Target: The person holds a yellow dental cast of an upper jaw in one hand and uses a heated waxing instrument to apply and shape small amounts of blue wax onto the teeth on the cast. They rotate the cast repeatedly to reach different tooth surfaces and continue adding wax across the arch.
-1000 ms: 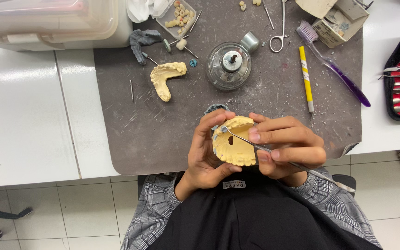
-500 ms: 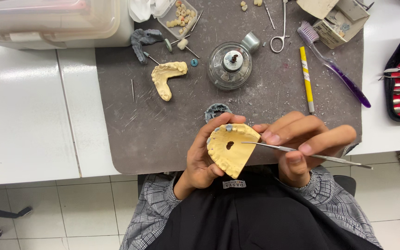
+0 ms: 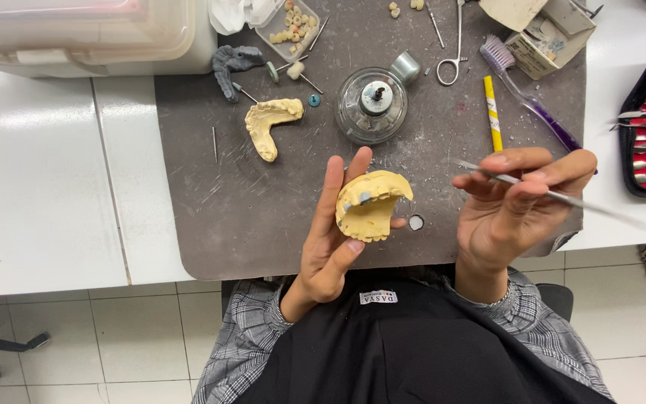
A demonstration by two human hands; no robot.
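In left hand: chalky yellow cast.

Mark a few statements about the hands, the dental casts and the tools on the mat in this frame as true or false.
1. The left hand holds a yellow dental cast. True.
2. The right hand is empty. False: it holds a thin metal instrument between its fingers.
3. The instrument's tip is touching the held cast. False: the two are apart, with mat showing between them.
4. A second yellow cast lies on the grey mat. True.
5. The toothbrush is green. False: its handle is purple.
6. A glass burner with a metal cap stands on the mat beyond the hands. True.
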